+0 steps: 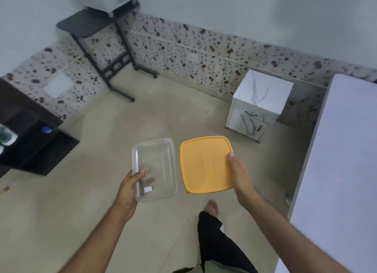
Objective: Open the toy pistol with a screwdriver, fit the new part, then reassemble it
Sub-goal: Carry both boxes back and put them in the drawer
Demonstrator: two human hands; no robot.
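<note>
My left hand (130, 186) grips a clear rectangular plastic lid or tray (156, 166) by its near left edge, thumb on top and fingers underneath. My right hand (239, 174) holds a square yellow-orange plastic lid (205, 164) by its right edge, thumb on top. Both are held flat, side by side, above the floor. No toy pistol or screwdriver is in view.
A white table (338, 170) runs along the right. A small marble-patterned cabinet (259, 103) stands by the speckled wall. A black folding stand (98, 38) is at the back left, a dark shelf unit (30, 138) at the left. My leg and bare foot (212, 206) are below.
</note>
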